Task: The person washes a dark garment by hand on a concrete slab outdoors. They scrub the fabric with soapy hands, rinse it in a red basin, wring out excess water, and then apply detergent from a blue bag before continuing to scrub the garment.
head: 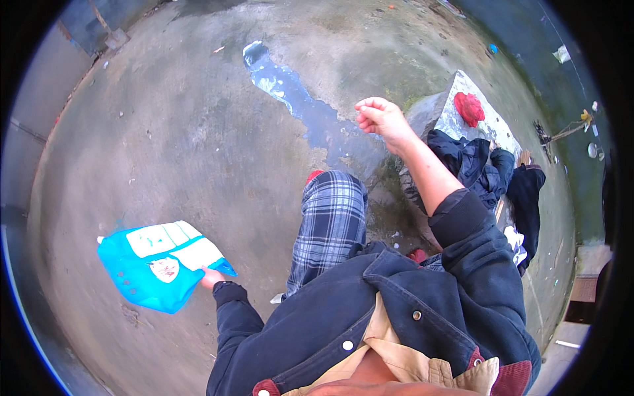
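Observation:
My left hand grips the right-hand edge of a blue and white plastic bag, which bears writing and hangs out at my left side. My right hand is raised in front of me, its fingers curled in towards the thumb; no object shows between them. Below and beyond it, a wet streak with whitish foam at its far end runs over the concrete floor. To the right of that hand, a bunched red cloth lies on a pale stone slab. Dark clothes are heaped nearer me on the slab.
More dark clothing hangs over the slab's right side, with a white and purple cloth close by. My bent knee in plaid trousers juts forward between my arms. A wall borders the concrete floor on the left.

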The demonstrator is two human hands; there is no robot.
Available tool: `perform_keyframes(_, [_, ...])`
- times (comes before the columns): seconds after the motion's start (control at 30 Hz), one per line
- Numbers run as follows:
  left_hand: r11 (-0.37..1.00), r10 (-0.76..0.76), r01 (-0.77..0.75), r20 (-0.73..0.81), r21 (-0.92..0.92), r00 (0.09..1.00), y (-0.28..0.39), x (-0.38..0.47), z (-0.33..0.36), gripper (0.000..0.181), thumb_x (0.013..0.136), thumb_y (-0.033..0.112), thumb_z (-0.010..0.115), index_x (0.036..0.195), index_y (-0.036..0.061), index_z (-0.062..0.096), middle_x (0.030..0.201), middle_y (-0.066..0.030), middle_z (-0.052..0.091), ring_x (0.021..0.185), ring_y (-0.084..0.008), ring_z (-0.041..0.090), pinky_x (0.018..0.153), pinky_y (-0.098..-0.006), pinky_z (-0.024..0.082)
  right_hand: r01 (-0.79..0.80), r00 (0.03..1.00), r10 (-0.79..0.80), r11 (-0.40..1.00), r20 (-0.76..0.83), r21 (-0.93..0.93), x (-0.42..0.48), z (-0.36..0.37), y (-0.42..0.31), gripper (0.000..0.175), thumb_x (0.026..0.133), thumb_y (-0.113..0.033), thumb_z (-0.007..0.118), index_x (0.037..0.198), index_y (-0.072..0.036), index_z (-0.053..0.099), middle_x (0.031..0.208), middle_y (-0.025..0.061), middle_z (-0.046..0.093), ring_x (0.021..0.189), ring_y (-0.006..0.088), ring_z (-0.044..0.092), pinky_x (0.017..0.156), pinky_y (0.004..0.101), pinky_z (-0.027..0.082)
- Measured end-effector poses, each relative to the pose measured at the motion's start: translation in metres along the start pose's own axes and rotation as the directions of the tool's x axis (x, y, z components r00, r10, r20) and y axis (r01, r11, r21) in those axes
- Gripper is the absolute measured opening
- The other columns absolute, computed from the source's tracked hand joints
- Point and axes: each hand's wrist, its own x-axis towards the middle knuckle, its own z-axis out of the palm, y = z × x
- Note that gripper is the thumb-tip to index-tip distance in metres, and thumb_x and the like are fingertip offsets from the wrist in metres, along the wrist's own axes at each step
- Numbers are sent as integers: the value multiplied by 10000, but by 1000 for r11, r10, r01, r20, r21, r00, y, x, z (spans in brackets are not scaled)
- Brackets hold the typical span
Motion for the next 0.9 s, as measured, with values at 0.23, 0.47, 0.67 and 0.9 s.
perform_keyframes(0.23, [834,328,-405,254,375,910,122,83,-37,340,924,263,557,1011,-55,640,987,-271,646,926,-411,620,785,-454,472,-18,1000,17,997,23,79,-7,-12,1,130,929,-151,544,984,-68,628,792,11,619,664,83,557,614,230,476])
perform_keyframes(0.47, [598,559,-801,703,27,440,241,93,-46,332,802,45,645,1124,-30,606,1061,-207,660,995,-340,634,822,-406,490,-135,979,144,988,-146,73,7,-36,25,266,917,-306,599,1038,-69,600,903,38,603,805,123,558,710,271,485])
perform_keyframes(0.67, [325,605,-932,793,-159,75,380,15,-63,309,771,57,675,1078,26,650,998,-231,660,940,-397,632,783,-433,511,-74,961,150,949,-231,307,13,-55,28,536,904,-456,584,1224,-35,506,1082,109,557,975,204,542,866,351,468])
perform_keyframes(0.9, [83,574,-971,808,-224,-137,513,-91,-74,207,793,83,667,984,0,664,913,-234,662,853,-392,648,718,-426,512,182,911,19,877,-411,444,22,-83,8,493,924,-474,541,1178,-53,508,1048,74,584,939,181,569,809,346,468])
